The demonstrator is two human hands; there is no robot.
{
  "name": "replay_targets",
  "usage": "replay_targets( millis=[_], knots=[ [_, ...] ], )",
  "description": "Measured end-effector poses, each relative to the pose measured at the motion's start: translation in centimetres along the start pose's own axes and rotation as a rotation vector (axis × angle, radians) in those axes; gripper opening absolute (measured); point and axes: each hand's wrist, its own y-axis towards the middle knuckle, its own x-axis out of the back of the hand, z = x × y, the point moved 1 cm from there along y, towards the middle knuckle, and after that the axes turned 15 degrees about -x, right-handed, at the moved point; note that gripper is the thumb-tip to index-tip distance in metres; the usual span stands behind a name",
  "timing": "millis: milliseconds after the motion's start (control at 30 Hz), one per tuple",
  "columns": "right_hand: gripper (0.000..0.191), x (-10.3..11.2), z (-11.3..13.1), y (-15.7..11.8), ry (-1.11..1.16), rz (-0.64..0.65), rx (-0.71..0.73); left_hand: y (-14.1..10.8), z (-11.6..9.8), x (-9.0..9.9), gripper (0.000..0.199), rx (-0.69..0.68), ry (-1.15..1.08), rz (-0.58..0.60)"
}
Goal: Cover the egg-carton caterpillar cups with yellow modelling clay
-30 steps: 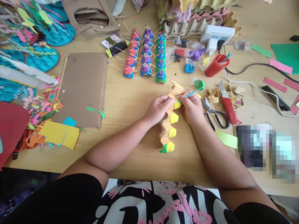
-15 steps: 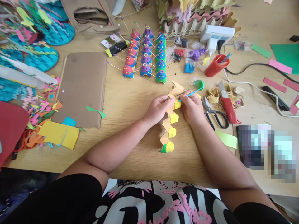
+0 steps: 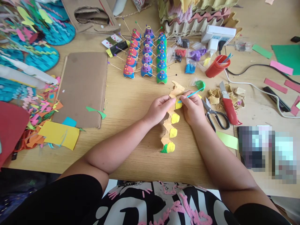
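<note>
Between my hands is a tan egg carton strip (image 3: 167, 127), with yellow clay (image 3: 175, 118) on several of its bumps and a green clay patch (image 3: 164, 148) at the near end. My left hand (image 3: 159, 109) is closed on the strip's left side, near its far part. My right hand (image 3: 193, 107) pinches a thin blue stick (image 3: 194, 92), whose lower tip touches the yellow clay on the bump between my hands. Part of the strip is hidden behind my fingers. A lump of green clay (image 3: 200, 84) in clear wrap lies just beyond my right hand.
Painted egg carton rows (image 3: 146, 58) with pins stand at the back. Right of my hand lie scissors (image 3: 216, 115), a red-handled knife (image 3: 229, 107) and carton scraps (image 3: 214, 95). A red cup (image 3: 214, 68) holds sticks. To the left are a cardboard sheet (image 3: 81, 90) and yellow paper (image 3: 61, 133).
Very little differs. Both hands keep their places on the strip, and the blue stick's tip stays at the same yellow bump, with only a slight shift of the fingers.
</note>
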Motion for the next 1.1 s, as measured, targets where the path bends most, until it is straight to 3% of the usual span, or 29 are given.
replay_targets(
  millis=[767,1100],
  knots=[
    [0.048,0.01,-0.16,-0.06,0.011,-0.011,0.072,0.03,0.24,-0.01,0.041,-0.004,-0.041,-0.019],
    [0.052,-0.49,-0.23,-0.76,-0.161,-0.068,0.125,-0.07,0.16,-0.11,0.046,-0.028,-0.073,-0.080]
  ],
)
